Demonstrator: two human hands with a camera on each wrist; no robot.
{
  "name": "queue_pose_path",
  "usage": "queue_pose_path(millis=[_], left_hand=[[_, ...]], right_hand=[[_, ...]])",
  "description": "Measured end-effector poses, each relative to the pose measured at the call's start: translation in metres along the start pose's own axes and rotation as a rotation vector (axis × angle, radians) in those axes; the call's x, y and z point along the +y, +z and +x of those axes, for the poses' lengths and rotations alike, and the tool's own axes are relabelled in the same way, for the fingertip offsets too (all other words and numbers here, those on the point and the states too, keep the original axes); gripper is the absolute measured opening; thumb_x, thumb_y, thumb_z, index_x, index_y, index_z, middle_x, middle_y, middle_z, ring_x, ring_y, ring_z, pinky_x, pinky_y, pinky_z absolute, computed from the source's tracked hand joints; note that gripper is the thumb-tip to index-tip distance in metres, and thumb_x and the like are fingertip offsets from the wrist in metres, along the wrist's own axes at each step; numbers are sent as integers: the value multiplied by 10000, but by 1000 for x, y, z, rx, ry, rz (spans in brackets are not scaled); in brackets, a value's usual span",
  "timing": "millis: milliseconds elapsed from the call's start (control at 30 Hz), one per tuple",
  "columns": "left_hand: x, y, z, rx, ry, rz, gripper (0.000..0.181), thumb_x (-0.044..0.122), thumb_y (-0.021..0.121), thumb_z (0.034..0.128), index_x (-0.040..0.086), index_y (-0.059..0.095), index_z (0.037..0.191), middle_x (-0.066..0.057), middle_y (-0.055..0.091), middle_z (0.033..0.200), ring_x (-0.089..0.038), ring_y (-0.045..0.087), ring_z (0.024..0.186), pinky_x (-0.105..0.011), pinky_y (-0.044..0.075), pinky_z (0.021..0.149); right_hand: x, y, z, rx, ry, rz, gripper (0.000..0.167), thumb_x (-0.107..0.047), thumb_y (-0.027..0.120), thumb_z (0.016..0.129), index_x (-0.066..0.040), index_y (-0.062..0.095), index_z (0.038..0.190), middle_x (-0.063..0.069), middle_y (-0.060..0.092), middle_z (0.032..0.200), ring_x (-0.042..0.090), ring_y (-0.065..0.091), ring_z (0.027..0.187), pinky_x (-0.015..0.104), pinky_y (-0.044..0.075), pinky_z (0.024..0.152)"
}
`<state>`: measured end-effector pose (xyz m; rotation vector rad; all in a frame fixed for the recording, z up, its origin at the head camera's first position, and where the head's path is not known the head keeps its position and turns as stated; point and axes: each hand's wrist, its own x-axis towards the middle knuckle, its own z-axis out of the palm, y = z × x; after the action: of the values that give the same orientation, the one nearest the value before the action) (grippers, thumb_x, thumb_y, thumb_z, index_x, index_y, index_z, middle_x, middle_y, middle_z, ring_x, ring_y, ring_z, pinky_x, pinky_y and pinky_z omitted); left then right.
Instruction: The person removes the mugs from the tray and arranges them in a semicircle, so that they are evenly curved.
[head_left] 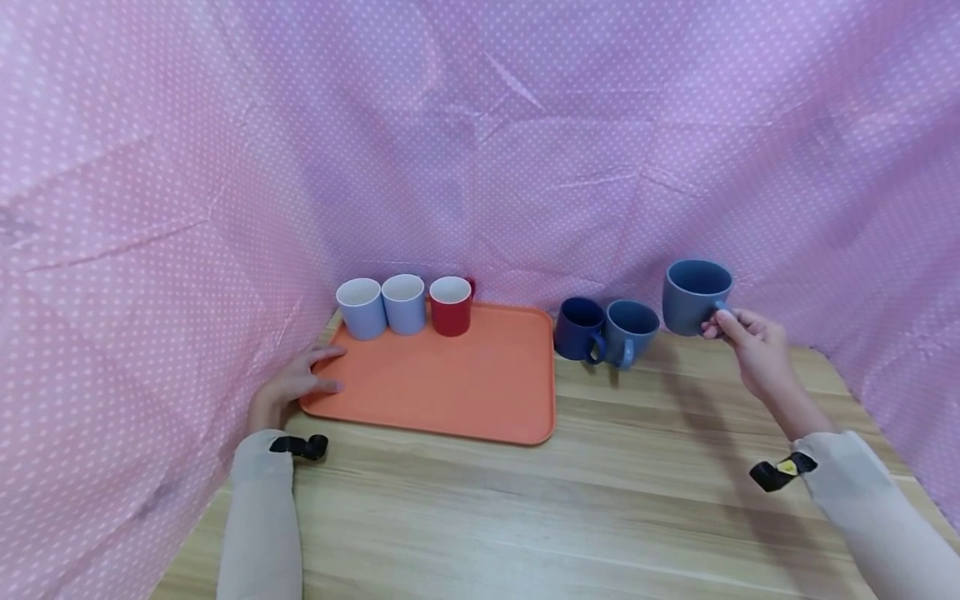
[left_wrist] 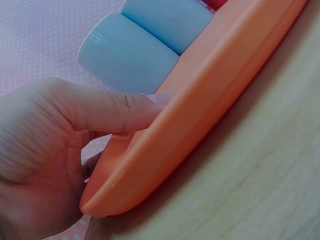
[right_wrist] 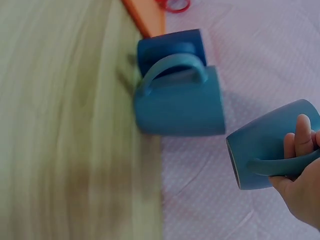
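Note:
My right hand [head_left: 757, 350] grips the handle of a grey-blue mug [head_left: 690, 304] and holds it upright above the table at the right. In the right wrist view that mug [right_wrist: 270, 142] appears with fingers at its handle. A second grey-blue mug [head_left: 630, 329] and a dark blue mug [head_left: 577, 329] stand side by side on the table, to the left of the held one. My left hand [head_left: 296, 379] rests on the left rim of an orange tray [head_left: 450, 383], thumb and fingers extended over it. Two light blue mugs [head_left: 363, 312] [head_left: 405, 308] and a red mug [head_left: 451, 310] stand along the tray's back edge.
The wooden table [head_left: 525, 517] reaches toward me in front of the tray. A pink polka-dot cloth [head_left: 525, 167] hangs close behind the mugs and along both sides.

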<state>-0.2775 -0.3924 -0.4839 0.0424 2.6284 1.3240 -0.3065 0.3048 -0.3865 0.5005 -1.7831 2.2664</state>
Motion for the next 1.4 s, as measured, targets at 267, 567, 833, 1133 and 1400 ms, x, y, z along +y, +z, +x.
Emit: queue_pose_path(millis=[267, 567, 833, 1133, 1400], left_hand=[[1, -2, 1, 0, 19, 1, 795, 104, 794, 822, -13, 422, 1515, -301, 134, 1650, -519, 83, 1519, -699, 110, 1214], [0, 0, 3, -6, -4, -25, 801, 99, 794, 827, 6, 414, 1526, -282, 88, 1672, -508, 35, 1535, -701, 79, 1219], [1, 1, 2, 3, 5, -21, 785, 95, 788, 826, -2, 427, 1516, -286, 152, 1646, -503, 106, 1514, -691, 116, 1217], [0, 2, 3, 4, -6, -14, 805, 121, 804, 825, 22, 424, 1528, -276, 104, 1673, -512, 47, 1532, -701, 83, 1218], [-2, 0, 0, 5, 13, -22, 804, 111, 805, 824, -1, 420, 1520, -302, 90, 1664, -521, 44, 1527, -703, 92, 1215]], right_hand=[[11, -15, -7, 36, 131, -22, 190, -4, 564, 1013, 3, 720, 904, 21, 757, 781, 68, 730, 751, 138, 578, 785], [26, -22, -11, 44, 181, -23, 222, -19, 548, 1025, -24, 719, 884, 11, 748, 755, 60, 717, 743, 133, 569, 768], [37, -25, -15, 41, 198, -50, 252, -31, 530, 1038, -48, 718, 871, -12, 742, 749, 47, 704, 733, 126, 561, 761], [43, -27, -23, 55, 247, -78, 241, -56, 542, 1039, -66, 711, 868, -19, 738, 736, 36, 710, 754, 120, 559, 768], [51, -26, -32, 13, 304, -246, 243, -144, 539, 1058, -137, 722, 898, -96, 739, 755, -19, 686, 787, 100, 509, 758]])
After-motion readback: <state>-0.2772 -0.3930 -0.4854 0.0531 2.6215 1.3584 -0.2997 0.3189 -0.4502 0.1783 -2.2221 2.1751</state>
